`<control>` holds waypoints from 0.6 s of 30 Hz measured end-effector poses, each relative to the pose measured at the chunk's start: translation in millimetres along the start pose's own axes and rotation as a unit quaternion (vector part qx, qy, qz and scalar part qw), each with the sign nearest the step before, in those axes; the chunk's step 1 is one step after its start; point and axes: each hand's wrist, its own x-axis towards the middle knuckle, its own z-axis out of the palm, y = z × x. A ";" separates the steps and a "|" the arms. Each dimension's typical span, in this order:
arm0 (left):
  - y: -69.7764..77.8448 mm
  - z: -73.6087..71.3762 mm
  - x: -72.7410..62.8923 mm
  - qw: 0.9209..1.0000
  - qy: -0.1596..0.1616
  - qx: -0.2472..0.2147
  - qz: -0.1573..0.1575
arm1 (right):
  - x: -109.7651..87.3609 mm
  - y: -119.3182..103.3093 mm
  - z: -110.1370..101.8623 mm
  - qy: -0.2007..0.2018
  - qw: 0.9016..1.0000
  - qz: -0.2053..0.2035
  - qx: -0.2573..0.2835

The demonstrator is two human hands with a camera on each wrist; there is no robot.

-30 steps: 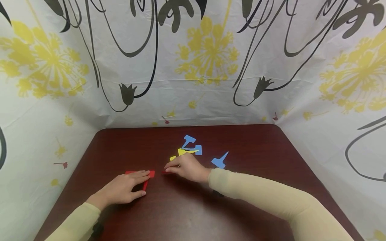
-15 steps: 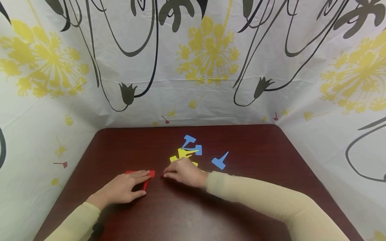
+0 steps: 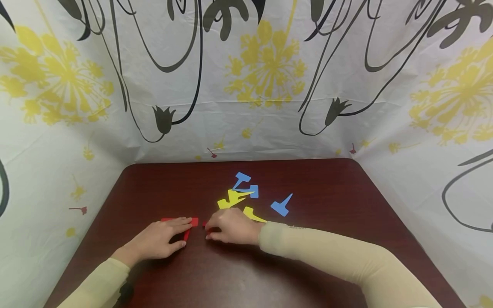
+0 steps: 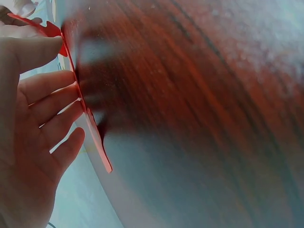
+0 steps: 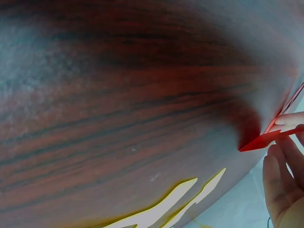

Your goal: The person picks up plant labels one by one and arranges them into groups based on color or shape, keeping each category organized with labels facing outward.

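Observation:
My left hand point(image 3: 154, 240) rests with extended fingers on red T-shaped plant labels point(image 3: 194, 221) that lie on the table. In the left wrist view, its fingertips touch the edge of a red label point(image 4: 100, 147). Just to the right, my right hand point(image 3: 236, 227) pinches another red plant label point(image 5: 260, 142) between fingers and thumb. That label's pointed end is low over the tabletop in the right wrist view; from the head it is mostly hidden behind the fingers. Yellow plant labels point(image 3: 236, 195) lie directly behind the right hand.
Several blue plant labels lie farther back, one blue label point(image 3: 280, 207) apart on the right. A single yellow label point(image 3: 252, 214) lies by the right wrist. The dark wooden table point(image 3: 161, 188) ends at a patterned cloth point(image 3: 246, 119) at the back and sides.
My right hand has shifted slightly left and toward me with the red plant label, uncovering more of the yellow labels. The left hand has stayed in place.

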 end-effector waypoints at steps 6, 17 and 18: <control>1.0 -0.1 -1.0 1.000 0.007 -0.001 0.001 | -0.1 -1.7 6.0 -0.013 1.000 -0.012 -0.020; -0.9 1.2 0.0 1.000 0.005 -0.001 0.000 | 2.7 1.9 12.3 -0.033 0.999 -0.029 -0.021; -1.4 1.5 0.0 1.000 0.006 0.000 0.000 | 3.1 2.0 12.6 -0.035 0.999 -0.029 -0.022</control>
